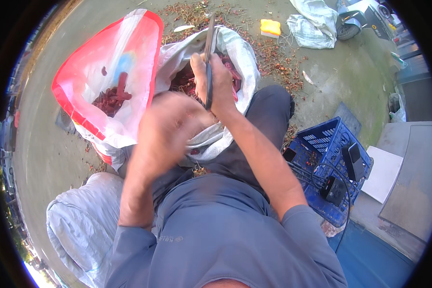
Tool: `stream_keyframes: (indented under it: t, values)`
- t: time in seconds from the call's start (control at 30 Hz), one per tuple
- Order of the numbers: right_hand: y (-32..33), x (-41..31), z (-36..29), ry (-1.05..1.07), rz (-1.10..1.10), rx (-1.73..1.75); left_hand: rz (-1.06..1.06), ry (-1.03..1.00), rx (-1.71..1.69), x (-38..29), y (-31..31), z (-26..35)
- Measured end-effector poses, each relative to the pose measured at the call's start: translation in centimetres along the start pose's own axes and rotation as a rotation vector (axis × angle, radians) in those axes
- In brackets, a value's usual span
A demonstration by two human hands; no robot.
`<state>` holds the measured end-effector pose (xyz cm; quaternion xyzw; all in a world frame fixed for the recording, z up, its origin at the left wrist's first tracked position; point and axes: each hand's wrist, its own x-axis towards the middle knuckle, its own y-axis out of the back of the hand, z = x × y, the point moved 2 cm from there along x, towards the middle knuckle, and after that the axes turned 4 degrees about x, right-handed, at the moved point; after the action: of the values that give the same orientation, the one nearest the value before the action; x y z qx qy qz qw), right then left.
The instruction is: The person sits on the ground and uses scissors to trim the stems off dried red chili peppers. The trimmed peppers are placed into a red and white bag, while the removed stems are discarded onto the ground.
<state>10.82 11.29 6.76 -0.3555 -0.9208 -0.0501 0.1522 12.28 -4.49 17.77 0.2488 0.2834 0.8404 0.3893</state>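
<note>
My right hand [216, 79] grips a bladed hand tool [209, 39], seen nearly edge-on, perhaps scissors, its metal blade pointing away from me. Below that hand lies an open white woven sack [241, 39] with dark red dried pieces [183, 77] inside, possibly peppers. Nearer to me and to the left is my left hand [169, 129], blurred, over the sack's near left rim; small reddish bits show by its fingers, but what it holds is unclear. At the left, a red-rimmed plastic bag [106, 32] stands open with dark red pieces [109, 100] in it.
Stems and red bits [280, 61] litter the concrete ground. A yellow sponge [270, 27] and a crumpled woven sack [311, 30] lie beyond. At right, a blue plastic crate [331, 144] holds cables and black devices. A full pale sack [86, 223] stands at lower left.
</note>
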Motion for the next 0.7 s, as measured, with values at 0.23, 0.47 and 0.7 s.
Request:
stream_keyframes:
  t: [0.23, 0.47, 0.7]
  values:
    - [2.0, 11.5, -0.1, 0.203, -0.202, -0.502, -0.731, 0.217, -1.295, -3.3, -10.7, 10.3]
    - [9.9, 18.1, -4.6, 0.262, -0.246, -0.838, -1.114, -0.226, -1.667, -6.4, -9.5, 14.8]
    - [13.1, 21.1, -8.3, 0.012, -0.093, -0.632, -1.436, -0.603, -1.137, -4.3, -13.7, 15.7]
